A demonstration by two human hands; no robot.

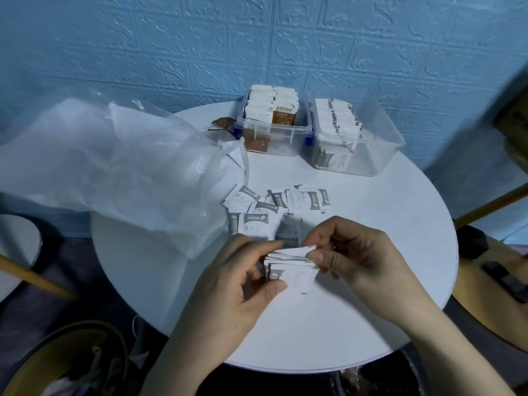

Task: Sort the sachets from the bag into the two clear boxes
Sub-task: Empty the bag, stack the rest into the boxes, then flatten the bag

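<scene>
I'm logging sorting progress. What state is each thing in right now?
Left hand: grips the sachet stack.
Right hand: pinches the stack's top edge.
Sachet stack: held above the table.
Loose sugar sachets: scattered, unsorted.
Plastic bag: open, slumped.
Left clear box: lidless, nearly full.
Right clear box: lidless, partly filled.

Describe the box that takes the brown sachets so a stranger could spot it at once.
On the round white table, two clear boxes stand at the far edge by the blue wall. It is the left box, beside the plastic bag. Unlike the right box, it has blue latches and holds brown sachets.
</scene>
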